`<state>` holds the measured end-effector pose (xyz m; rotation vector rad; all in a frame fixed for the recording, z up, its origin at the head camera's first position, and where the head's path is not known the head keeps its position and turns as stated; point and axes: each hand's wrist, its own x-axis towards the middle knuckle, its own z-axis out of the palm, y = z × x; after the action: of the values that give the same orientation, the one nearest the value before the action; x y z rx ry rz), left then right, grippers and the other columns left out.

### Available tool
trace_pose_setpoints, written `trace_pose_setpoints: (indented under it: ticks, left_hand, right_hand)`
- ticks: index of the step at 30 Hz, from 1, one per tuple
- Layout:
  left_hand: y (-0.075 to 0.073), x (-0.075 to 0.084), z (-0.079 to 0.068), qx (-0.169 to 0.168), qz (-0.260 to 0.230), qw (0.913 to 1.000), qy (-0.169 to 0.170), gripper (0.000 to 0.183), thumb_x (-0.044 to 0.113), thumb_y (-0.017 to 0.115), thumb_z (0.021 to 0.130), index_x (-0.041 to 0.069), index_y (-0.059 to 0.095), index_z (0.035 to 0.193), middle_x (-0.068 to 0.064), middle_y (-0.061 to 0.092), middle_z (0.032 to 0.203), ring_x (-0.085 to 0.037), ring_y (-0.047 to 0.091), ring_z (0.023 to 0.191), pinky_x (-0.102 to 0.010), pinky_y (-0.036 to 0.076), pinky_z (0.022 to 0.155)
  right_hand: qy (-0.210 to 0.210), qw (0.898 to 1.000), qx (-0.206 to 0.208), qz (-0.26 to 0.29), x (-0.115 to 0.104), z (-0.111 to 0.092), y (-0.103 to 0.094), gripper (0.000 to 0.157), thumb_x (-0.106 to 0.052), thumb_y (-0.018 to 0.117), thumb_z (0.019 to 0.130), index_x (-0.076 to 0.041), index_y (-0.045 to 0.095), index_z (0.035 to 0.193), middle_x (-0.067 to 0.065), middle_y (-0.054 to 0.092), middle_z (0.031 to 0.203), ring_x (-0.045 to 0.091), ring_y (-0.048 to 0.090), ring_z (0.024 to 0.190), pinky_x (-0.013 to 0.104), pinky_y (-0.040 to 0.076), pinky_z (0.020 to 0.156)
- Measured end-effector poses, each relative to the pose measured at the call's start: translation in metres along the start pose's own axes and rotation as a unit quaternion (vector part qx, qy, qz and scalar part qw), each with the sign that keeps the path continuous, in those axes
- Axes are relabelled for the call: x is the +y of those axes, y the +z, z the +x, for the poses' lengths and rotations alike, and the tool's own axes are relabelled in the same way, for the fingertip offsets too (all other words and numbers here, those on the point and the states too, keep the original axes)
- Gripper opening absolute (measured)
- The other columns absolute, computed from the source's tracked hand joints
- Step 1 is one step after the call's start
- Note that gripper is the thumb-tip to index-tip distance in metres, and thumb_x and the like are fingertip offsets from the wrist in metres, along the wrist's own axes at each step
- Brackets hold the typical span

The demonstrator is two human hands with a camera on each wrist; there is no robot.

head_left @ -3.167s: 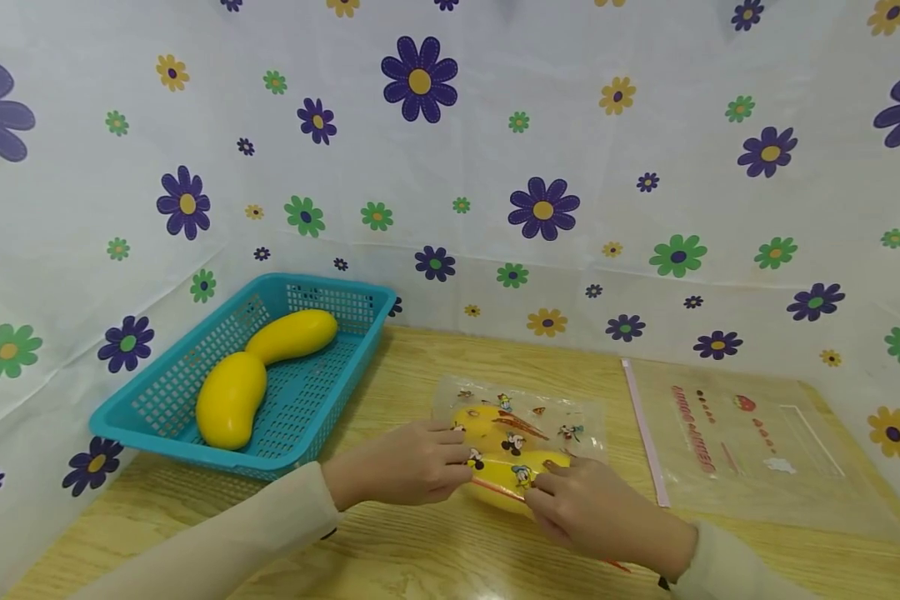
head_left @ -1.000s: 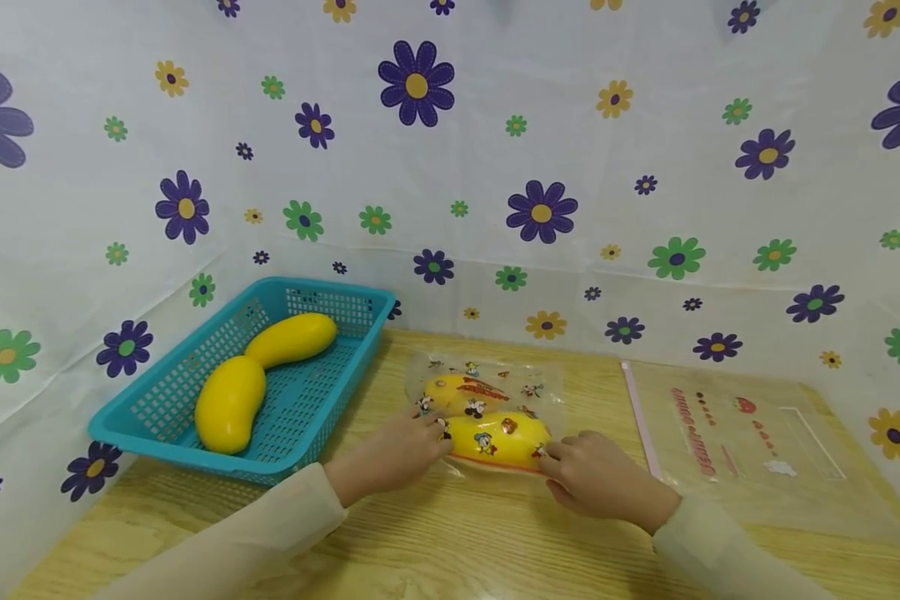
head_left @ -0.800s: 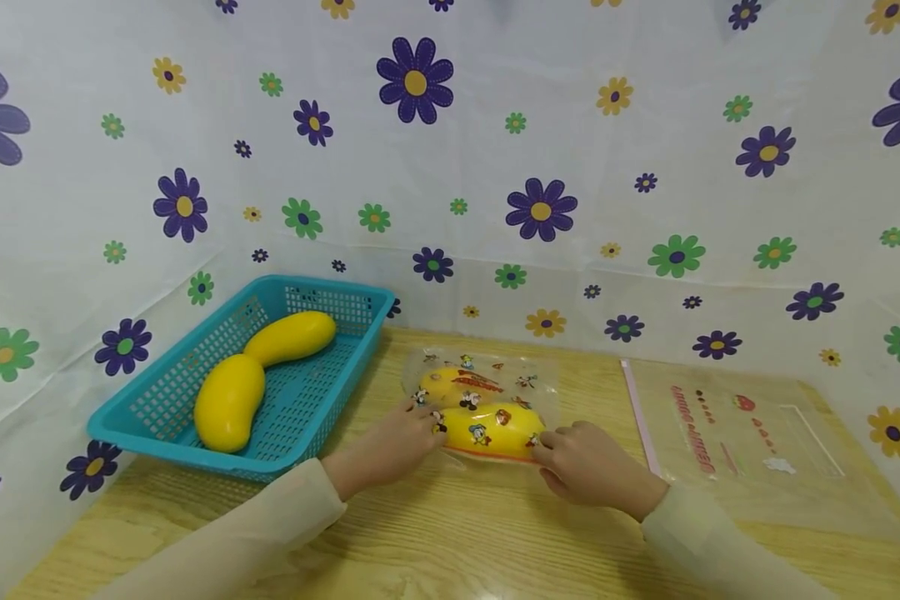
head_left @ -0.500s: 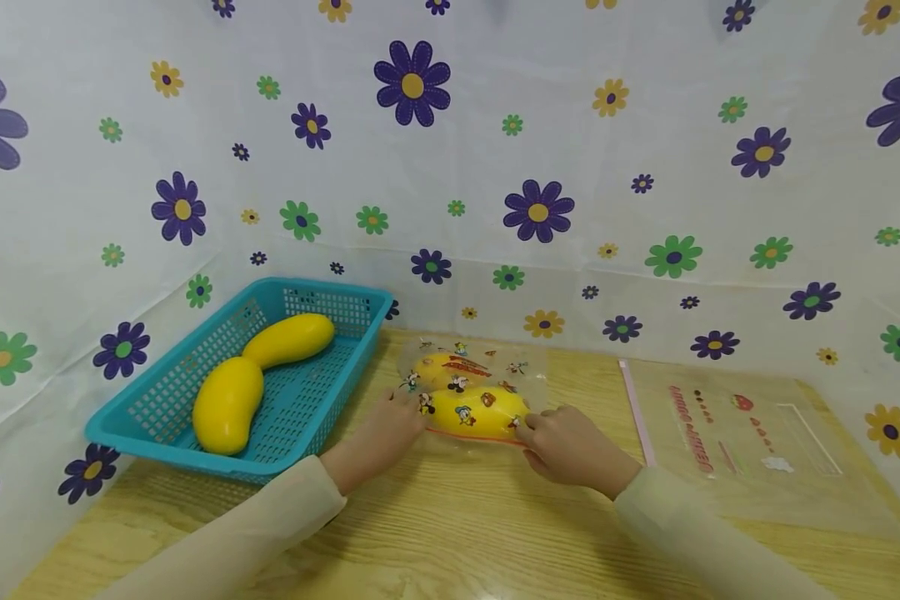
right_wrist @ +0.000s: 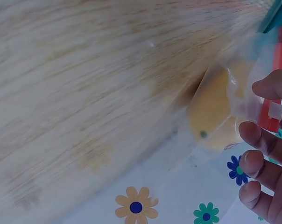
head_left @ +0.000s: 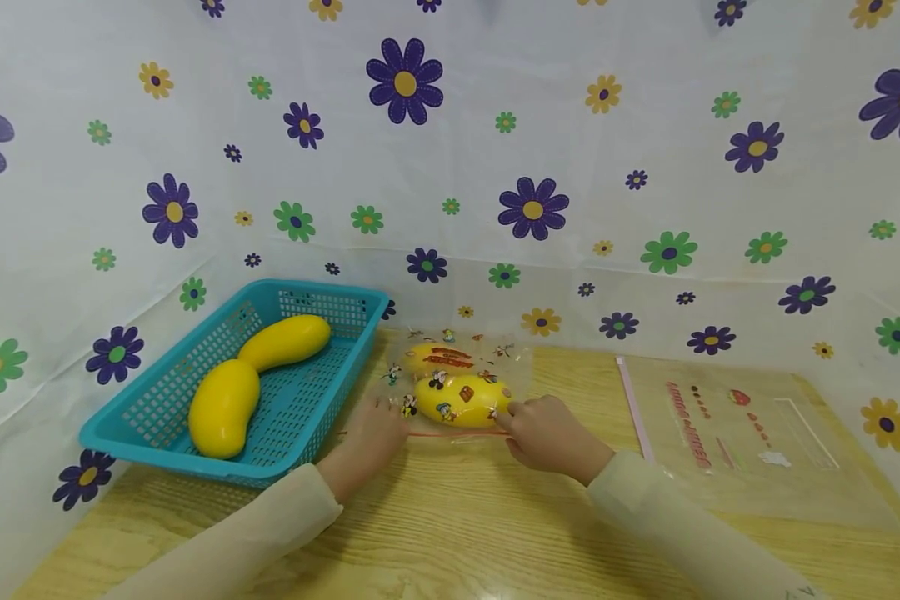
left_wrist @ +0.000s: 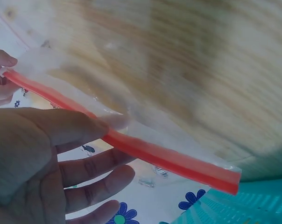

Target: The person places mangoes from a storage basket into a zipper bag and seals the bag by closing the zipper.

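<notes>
Left hand point(head_left: 375, 433) and right hand point(head_left: 549, 435) pinching red zip strip point(head_left: 457, 434) between fingers point(left_wrist: 92, 169); printed bag point(head_left: 521, 358) lying just beyond on surface point(head_left: 457, 533), strip running crosswise, right hand nearer strip's end.

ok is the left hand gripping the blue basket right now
No, the left wrist view shows the left hand pinching the red strip of the clear bag between thumb and fingers.
</notes>
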<state>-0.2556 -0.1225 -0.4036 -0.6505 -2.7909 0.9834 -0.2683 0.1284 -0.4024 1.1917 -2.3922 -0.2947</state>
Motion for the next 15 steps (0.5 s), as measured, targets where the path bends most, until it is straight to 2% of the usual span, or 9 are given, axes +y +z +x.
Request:
trace_pose_setpoints:
  ticks: [3,7,11,15]
  left_hand:
    - [0.0011,0.0009,-0.0023,-0.009,-0.006,0.9999,0.003,0.014,0.019,0.06,0.09,0.012,0.071,0.091,-0.002,0.069,0.092,-0.017,0.063,0.087,-0.033,0.048,0.083]
    - [0.0029,-0.0002,-0.0046,-0.02,-0.01,0.9997,0.011,0.014,0.02,0.06,0.09,0.012,0.07,0.096,-0.003,0.069,0.096,-0.019,0.063,0.09,-0.035,0.047,0.087]
    - [0.0065,-0.0014,-0.0058,-0.024,-0.025,0.9991,0.024,0.014,0.021,0.06,0.09,0.014,0.07,0.097,-0.004,0.069,0.096,-0.02,0.062,0.089,-0.035,0.046,0.088]
    - [0.0094,-0.0022,-0.0074,-0.007,-0.05,0.9983,0.03,0.013,0.019,0.061,0.089,0.015,0.07,0.097,-0.004,0.069,0.095,-0.022,0.062,0.088,-0.036,0.046,0.09]
  right_hand:
    - [-0.002,1.0,0.0,-0.003,-0.0011,0.0018,0.0009,0.015,-0.027,0.072,0.076,-0.016,0.068,0.086,-0.003,0.056,0.063,0.006,0.04,0.045,0.023,0.035,0.041]
    - [-0.001,1.0,-0.001,-0.002,-0.0014,0.0034,0.0017,0.021,-0.028,0.072,0.077,-0.016,0.071,0.094,-0.003,0.055,0.064,0.006,0.039,0.045,0.022,0.034,0.041]
    - [0.008,1.0,-0.015,0.006,-0.0015,0.0042,0.002,0.016,-0.026,0.071,0.077,-0.016,0.069,0.089,-0.002,0.057,0.065,0.007,0.041,0.046,0.023,0.034,0.041]
    - [0.015,0.999,-0.034,0.014,-0.0021,0.0036,0.0017,0.014,-0.024,0.07,0.077,-0.016,0.067,0.088,-0.001,0.062,0.069,0.008,0.043,0.046,0.023,0.035,0.042]
